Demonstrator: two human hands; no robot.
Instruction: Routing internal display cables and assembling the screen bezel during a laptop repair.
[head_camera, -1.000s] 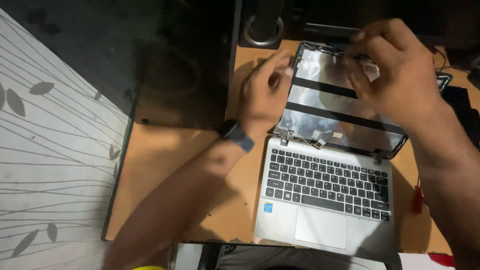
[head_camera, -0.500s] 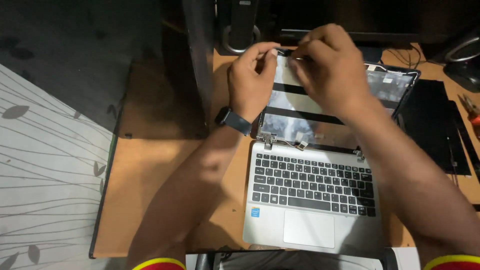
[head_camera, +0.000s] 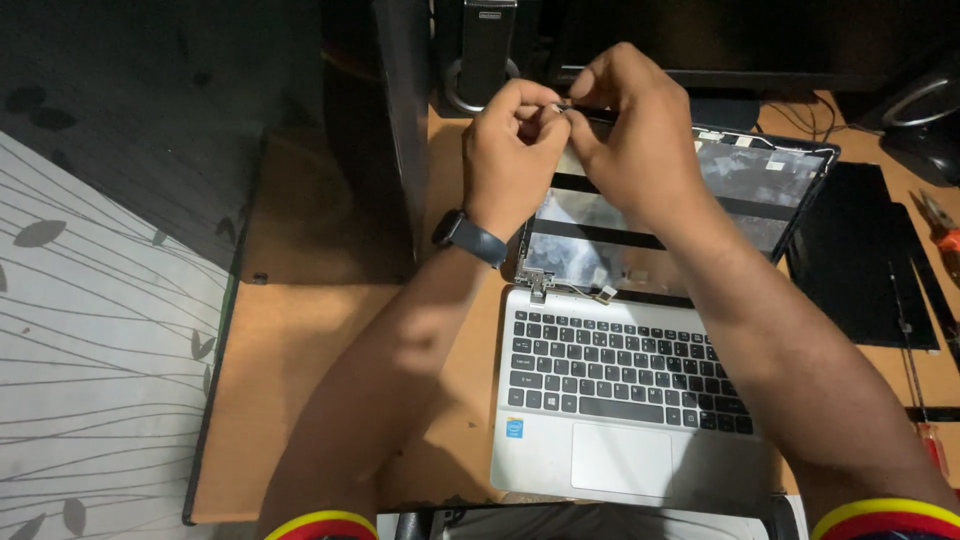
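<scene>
While both hands (head_camera: 565, 135) pinch a small part at the lid's (head_camera: 690, 215) top edge, I'd next free it gently.

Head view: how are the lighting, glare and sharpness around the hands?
Head view: warm, dim light; the top of the frame is nearly black. The bare silver lid of the open laptop shows soft glare. The left hand and right hand are fairly sharp, casting shadows onto the wooden desk.
</scene>
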